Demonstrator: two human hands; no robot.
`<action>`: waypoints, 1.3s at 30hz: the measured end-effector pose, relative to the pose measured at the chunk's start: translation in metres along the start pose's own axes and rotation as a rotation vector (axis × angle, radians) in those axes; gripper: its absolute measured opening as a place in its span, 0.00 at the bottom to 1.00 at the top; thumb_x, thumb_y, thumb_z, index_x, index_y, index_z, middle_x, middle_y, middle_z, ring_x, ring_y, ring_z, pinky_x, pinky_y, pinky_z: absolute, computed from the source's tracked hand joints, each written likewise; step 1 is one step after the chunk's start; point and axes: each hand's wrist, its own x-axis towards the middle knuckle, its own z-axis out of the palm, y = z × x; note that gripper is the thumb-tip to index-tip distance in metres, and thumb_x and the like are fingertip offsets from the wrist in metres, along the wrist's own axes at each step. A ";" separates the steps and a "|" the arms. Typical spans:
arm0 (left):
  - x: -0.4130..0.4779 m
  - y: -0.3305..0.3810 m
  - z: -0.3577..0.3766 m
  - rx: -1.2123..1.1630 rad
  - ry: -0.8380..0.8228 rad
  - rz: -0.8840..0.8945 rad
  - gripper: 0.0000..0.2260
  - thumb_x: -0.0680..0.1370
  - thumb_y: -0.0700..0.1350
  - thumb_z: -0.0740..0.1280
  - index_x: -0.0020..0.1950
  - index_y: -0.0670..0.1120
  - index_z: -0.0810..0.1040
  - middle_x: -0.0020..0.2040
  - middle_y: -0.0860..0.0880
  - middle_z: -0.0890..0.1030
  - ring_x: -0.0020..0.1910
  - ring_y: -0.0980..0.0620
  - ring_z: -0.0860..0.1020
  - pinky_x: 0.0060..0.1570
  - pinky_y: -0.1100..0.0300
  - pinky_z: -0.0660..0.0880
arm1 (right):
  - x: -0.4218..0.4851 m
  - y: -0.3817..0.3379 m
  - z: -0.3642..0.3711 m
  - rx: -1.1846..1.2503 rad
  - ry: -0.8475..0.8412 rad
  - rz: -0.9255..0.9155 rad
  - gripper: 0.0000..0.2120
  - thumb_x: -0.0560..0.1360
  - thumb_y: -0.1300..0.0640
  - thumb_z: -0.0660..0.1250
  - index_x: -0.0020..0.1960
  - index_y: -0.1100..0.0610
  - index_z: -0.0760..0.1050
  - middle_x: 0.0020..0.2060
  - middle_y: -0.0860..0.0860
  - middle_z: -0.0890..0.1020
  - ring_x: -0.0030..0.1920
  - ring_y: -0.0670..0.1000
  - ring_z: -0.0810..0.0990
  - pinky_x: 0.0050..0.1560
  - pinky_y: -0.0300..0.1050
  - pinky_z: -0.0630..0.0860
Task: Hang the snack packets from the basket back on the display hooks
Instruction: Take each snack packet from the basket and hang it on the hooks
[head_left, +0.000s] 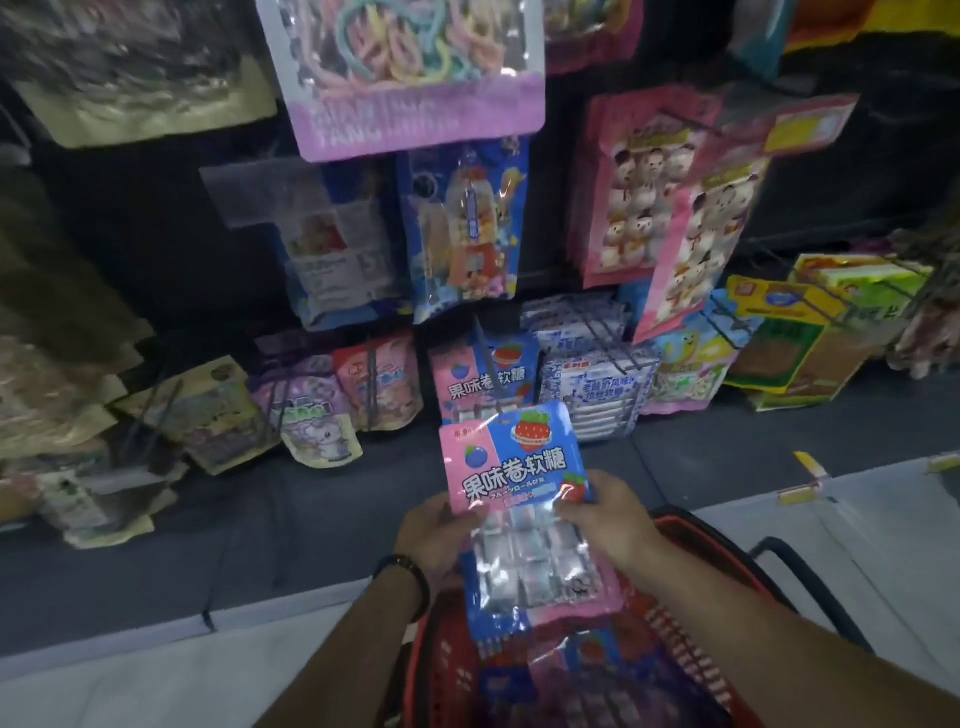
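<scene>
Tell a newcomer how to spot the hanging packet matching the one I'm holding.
From the big purple packet at the top, drop to the bottom row. The matching packet hangs between a red-topped packet and white-blue ones; only it is half pink, half blue with a strawberry.

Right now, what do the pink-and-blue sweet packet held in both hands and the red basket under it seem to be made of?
The pink-and-blue sweet packet looks like thin plastic film with a glossy finish: it shows glare and crinkles, and its lower part is clear, showing wrapped pieces. The red basket is probably rigid moulded plastic with a duller finish: its wall has rows of slots.
</scene>
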 end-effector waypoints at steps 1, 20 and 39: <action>0.013 -0.003 0.000 -0.009 0.018 0.043 0.02 0.77 0.45 0.78 0.48 0.49 0.87 0.45 0.48 0.89 0.47 0.43 0.84 0.55 0.38 0.82 | 0.009 0.002 0.004 0.001 0.016 -0.026 0.08 0.77 0.60 0.75 0.53 0.50 0.83 0.43 0.46 0.88 0.44 0.51 0.86 0.44 0.45 0.80; 0.096 -0.024 0.018 -0.205 0.271 0.234 0.08 0.79 0.35 0.74 0.56 0.38 0.79 0.52 0.44 0.88 0.47 0.52 0.84 0.47 0.63 0.81 | 0.100 0.035 0.040 0.114 0.026 -0.112 0.12 0.80 0.57 0.74 0.59 0.43 0.82 0.51 0.46 0.90 0.56 0.58 0.88 0.61 0.67 0.82; 0.070 -0.029 0.022 -0.169 0.210 0.327 0.06 0.79 0.36 0.73 0.52 0.44 0.79 0.46 0.41 0.87 0.41 0.49 0.80 0.44 0.52 0.79 | 0.064 0.055 0.036 0.283 0.053 -0.194 0.13 0.82 0.62 0.72 0.58 0.45 0.83 0.51 0.57 0.88 0.53 0.70 0.84 0.57 0.70 0.82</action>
